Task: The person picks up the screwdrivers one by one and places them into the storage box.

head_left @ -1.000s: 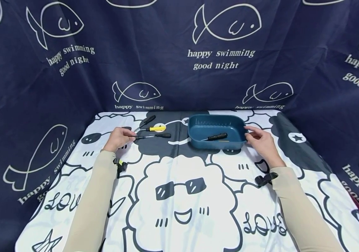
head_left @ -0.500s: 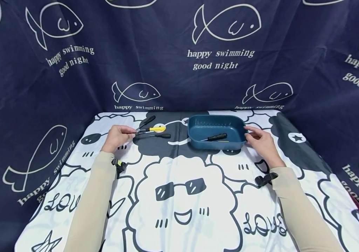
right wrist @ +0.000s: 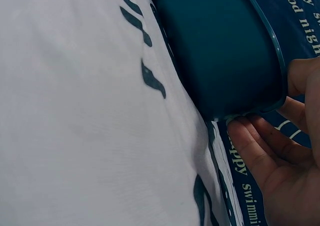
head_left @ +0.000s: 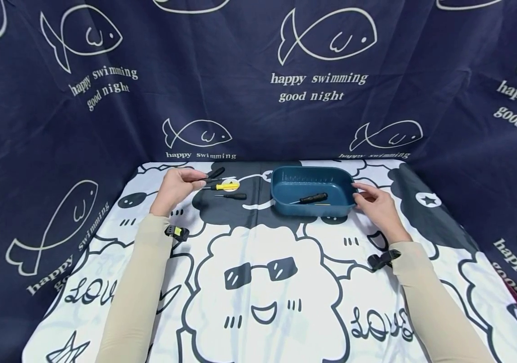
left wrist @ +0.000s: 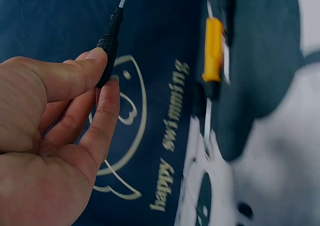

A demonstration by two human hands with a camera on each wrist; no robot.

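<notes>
Screwdriver with black ribbed handle (left wrist: 111,38), pinched in left grip (head_left: 177,189) left of rounded-rectangular blue plastic tub (head_left: 297,209), best held level; right grip (head_left: 380,207) holds tub's right rim.

The backdrop (head_left: 240,106) is showing navy blue, with pale fish outlines and pale lettering repeating across it. The desk cloth (head_left: 263,288) is presenting white, bearing black-outlined cloud-like faces, dark sunglasses, stars and large charcoal patches. The container (head_left: 313,210) is displaying dark teal-blue. The held screwdriver (left wrist: 112,35) is showing a black handle and silvery shaft; the screwdriver inside the container (head_left: 315,198) is likewise showing a black handle. The yellow-handled screwdriver (head_left: 228,186) is carrying a black collar. Both sleeves (head_left: 139,282) are reading beige; the left wrist device (head_left: 178,232) is bearing lime-yellow on black.
</notes>
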